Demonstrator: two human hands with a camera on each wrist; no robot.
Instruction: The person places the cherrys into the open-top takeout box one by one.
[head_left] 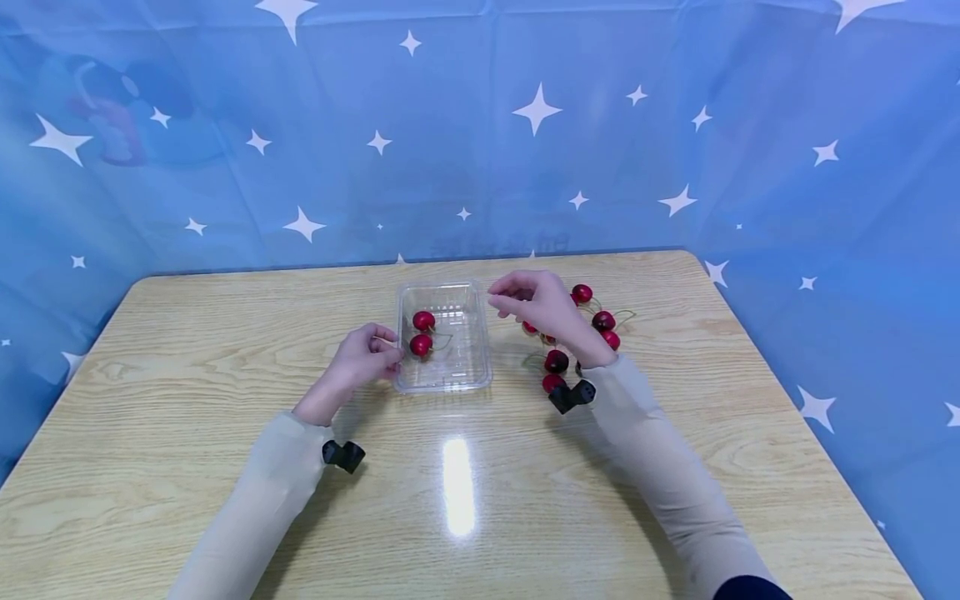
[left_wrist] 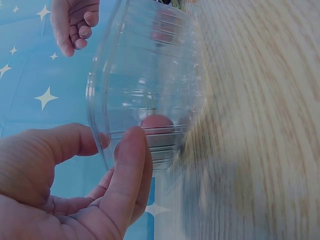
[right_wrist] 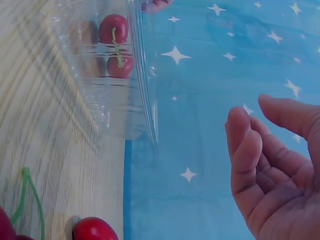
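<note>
Left hand (head_left: 362,358): we pinch the box (head_left: 467,360) by its rim, fingers against thumb | two cherries (head_left: 423,322): inside, just right of those fingers | right hand (head_left: 549,308): our fingers curl loosely, thumb apart | loose cherries (head_left: 556,361): on the worktop (head_left: 225,358), right of these fingers

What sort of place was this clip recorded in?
Probably a staged recording corner indoors, though the wider room is out of view: a blue star-print backdrop behind and beside a wood-grain table, and small black devices worn at both wrists.
</note>
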